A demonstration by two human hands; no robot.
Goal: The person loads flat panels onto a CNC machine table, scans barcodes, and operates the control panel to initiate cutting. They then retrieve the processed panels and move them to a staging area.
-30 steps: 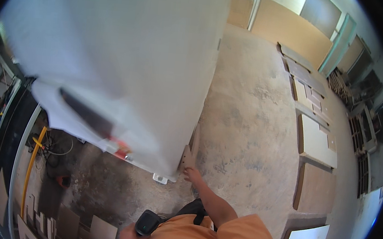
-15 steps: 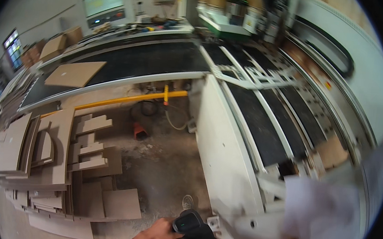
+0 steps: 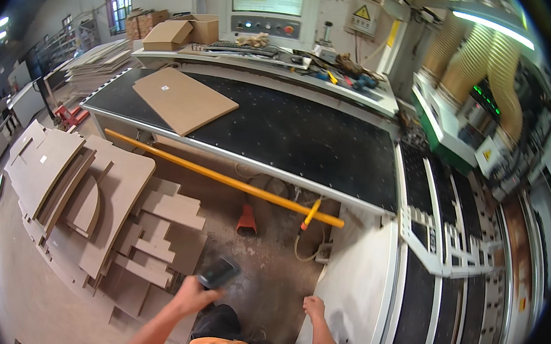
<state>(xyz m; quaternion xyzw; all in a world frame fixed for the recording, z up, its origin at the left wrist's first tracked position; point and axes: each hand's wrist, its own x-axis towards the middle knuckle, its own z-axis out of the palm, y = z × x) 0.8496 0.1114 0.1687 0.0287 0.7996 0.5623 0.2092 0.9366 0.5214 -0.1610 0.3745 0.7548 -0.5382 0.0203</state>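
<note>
2 hands: left (image 3: 192, 294) gripping a dark handheld scanner (image 3: 218, 272) angled up-right, right (image 3: 314, 306) open on a white panel (image 3: 359, 283).

Woodworking shop: CNC router bed (image 3: 305, 135), control console (image 3: 268, 5), cut MDF panels (image 3: 87, 200) stacked on concrete floor (image 3: 265, 284).

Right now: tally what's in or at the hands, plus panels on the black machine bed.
Handheld scanner, in left hand: 1
White panel, right hand on its edge: 1
Brown board on black bed: 1
Total: 3
</note>
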